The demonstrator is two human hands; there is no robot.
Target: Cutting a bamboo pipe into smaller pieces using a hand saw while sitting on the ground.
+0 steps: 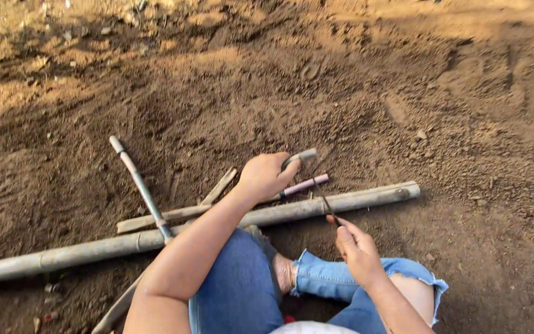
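The left hand closes its grip on a short grey stick. The right hand pinches a thin dark twig above a long pale bamboo pole on brown soil.

Long pole cut off at left edge.

I count one long grey-brown bamboo pole across the soil, two shorter split wooden slats, one thin metal-tipped rod, one pink-handled tool, and (between my fingers) one dark twig.
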